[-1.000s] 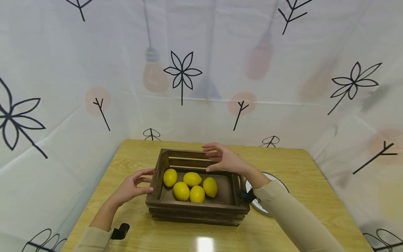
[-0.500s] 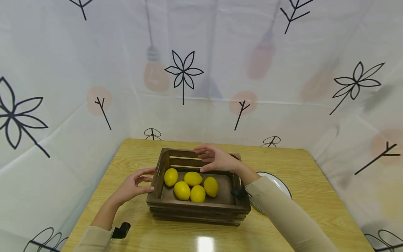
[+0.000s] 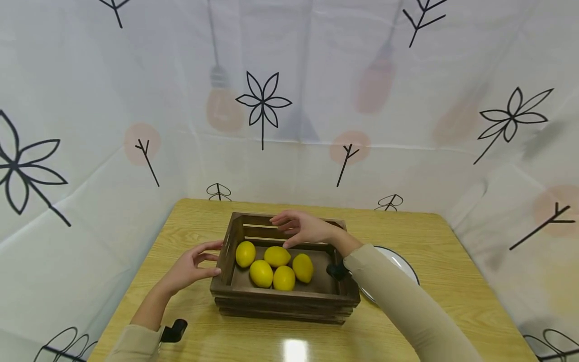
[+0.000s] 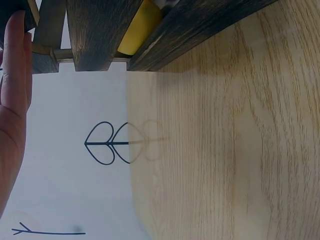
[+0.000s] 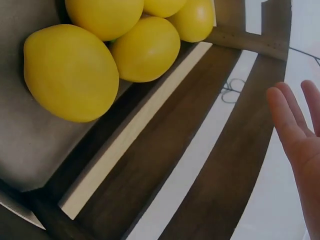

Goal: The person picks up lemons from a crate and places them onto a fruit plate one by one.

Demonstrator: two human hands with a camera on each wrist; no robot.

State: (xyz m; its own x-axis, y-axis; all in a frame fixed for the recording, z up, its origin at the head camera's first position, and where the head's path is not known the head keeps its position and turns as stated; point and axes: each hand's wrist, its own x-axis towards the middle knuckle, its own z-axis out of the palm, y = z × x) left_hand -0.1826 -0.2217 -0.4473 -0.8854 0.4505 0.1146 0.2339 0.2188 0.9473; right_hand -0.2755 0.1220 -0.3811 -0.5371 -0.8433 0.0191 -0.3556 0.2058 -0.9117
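A dark brown slatted wooden crate (image 3: 285,304) stands on the table with several yellow lemons inside. My left hand (image 3: 190,269) is at the crate's left end, thumb and fingertips right at its side. In the left wrist view its fingers (image 4: 15,70) lie straight along the slats. Over the back of the crate hovers my right hand (image 3: 307,229), fingers relaxed and holding nothing. Its thumb tip overlaps the rear lemon (image 3: 277,256) in the head view. The right wrist view shows a lemon (image 5: 72,72) closest to that camera, with the hand apart from the fruit.
A white plate (image 3: 400,261) with a dark rim lies right of the crate, partly hidden by the right sleeve (image 3: 402,296). The wood-grain table (image 3: 181,226) ends against a patterned white cloth (image 3: 289,171) at the back and sides.
My right hand has moved left over the crate, from near its right part to above the rear lemon. The left hand, the crate and the lemons stay put.
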